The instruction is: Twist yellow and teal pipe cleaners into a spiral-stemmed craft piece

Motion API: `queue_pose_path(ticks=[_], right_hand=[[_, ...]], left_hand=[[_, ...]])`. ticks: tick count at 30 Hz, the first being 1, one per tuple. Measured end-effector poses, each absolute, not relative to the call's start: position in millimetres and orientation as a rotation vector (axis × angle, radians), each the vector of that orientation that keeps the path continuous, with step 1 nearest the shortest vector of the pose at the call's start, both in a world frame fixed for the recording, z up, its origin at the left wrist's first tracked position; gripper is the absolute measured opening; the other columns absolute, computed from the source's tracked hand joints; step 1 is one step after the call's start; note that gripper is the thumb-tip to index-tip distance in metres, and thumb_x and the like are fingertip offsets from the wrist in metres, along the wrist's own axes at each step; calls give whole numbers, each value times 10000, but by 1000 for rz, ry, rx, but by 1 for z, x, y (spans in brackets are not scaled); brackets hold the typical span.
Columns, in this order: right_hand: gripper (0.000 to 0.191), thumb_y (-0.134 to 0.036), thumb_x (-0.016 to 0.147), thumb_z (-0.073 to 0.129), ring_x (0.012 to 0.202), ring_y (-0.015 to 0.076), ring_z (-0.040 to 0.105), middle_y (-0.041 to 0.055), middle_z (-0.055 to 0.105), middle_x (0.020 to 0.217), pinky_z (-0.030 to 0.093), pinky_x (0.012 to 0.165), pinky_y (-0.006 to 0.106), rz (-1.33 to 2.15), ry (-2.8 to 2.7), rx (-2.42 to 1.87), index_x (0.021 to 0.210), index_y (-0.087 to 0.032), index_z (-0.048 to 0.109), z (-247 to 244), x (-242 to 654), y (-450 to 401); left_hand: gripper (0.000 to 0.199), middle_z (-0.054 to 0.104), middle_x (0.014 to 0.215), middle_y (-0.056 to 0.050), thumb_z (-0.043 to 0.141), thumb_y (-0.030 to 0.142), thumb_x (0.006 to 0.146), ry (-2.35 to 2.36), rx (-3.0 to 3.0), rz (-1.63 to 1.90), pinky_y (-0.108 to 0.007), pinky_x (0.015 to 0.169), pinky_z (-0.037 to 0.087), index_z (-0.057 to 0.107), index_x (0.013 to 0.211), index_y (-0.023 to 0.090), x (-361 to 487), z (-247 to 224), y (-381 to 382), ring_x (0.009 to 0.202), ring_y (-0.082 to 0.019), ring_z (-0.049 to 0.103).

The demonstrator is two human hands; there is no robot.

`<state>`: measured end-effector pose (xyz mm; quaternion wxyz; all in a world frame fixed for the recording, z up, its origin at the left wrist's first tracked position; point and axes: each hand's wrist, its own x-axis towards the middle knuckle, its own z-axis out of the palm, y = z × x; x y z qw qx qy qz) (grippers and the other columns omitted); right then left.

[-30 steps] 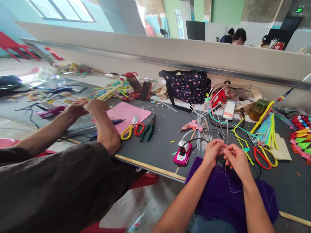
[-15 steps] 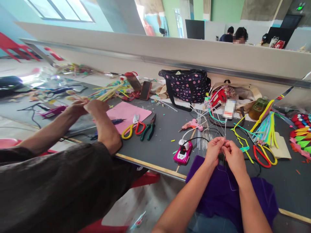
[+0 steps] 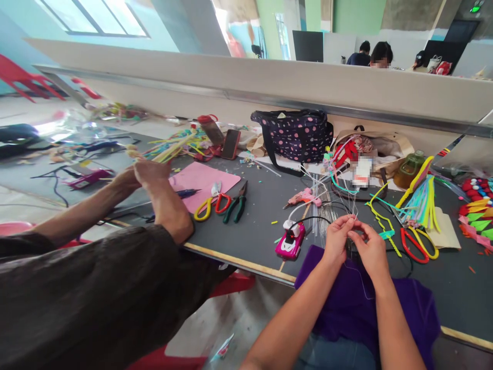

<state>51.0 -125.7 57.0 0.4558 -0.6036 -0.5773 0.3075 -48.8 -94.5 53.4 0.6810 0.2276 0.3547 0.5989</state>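
- L hand (image 3: 339, 235) & R hand (image 3: 367, 245) close tog., fingertips appar. pinching thin strand (image 3: 363, 282).
- Strand's loose end hangs over purple cloth (image 3: 321, 298).
- Prob. mid-job: end unfastened; amt. done unclear.
- Other wires (image 3: 327, 211) lie on table (image 3: 242, 252), unused.

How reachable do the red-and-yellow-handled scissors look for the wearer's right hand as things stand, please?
Probably yes: the right hand is close by, and nothing seems to cover the handles of the scissors, though it is busy with the thin wire.
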Motion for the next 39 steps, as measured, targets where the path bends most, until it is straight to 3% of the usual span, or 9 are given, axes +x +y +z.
queue_pose_path(ticks=[5,10,15,18,22,27,29,33,39], right_hand=[[320,-407,773,668,779,202,667,64,753,962,513,743,310,945,-1342,-1382,1008,-197,724,58,43,-120],[301,-435,788,649,788,215,669,54,759,918,511,740,317,1001,-1334,-1307,934,-196,759,65,43,-129],[324,-437,799,614,701,187,623,55,745,867,482,660,281,923,-1395,-1367,942,-179,748,71,40,-136],[300,-408,826,554,616,166,573,46,709,744,440,607,266,802,-1458,-1500,875,-176,737,73,37,-139],[322,-386,864,481,662,177,590,51,711,784,435,631,270,748,-1446,-1506,946,-185,720,70,38,-142],[347,-441,864,484,704,179,592,44,709,804,463,670,281,761,-1294,-1447,903,-184,713,57,44,-145],[348,-477,834,535,637,151,559,34,688,763,449,594,257,813,-1158,-1416,878,-174,701,51,47,-146],[377,-507,762,652,461,61,380,9,631,711,304,417,200,934,-776,-1286,900,-157,658,40,53,-146],[367,-504,742,687,473,40,358,-9,588,730,300,410,183,731,-500,-1184,862,-166,610,28,80,-148]], left_hand=[[417,732,901,-89,879,306,558,710,381,1261,-293,763,509,721,903,134,-54,64,-100,811,-180,668],[409,736,874,-88,875,306,570,727,453,1257,-264,790,485,734,913,135,-55,78,-107,824,-171,668],[360,715,799,-72,803,362,673,750,565,1305,-271,802,479,738,948,138,-51,83,-118,809,-169,648],[342,709,912,-90,739,413,735,826,668,1317,-272,788,478,741,954,149,-46,78,-123,864,-190,632],[309,683,1028,-92,664,445,799,885,852,1331,-264,852,457,754,883,161,-41,71,-124,966,-206,599],[351,701,1009,-97,648,483,801,872,1031,1189,-289,863,461,755,913,168,-42,71,-121,962,-227,612],[372,716,983,-99,633,495,810,888,1095,1172,-298,854,467,754,929,165,-46,73,-119,943,-230,624],[399,728,946,-99,598,516,829,952,1065,1255,-296,848,463,755,900,156,-57,68,-111,946,-229,637],[372,701,777,-72,690,511,749,1085,866,1346,-250,725,461,730,759,142,-67,27,-103,759,-171,633]])
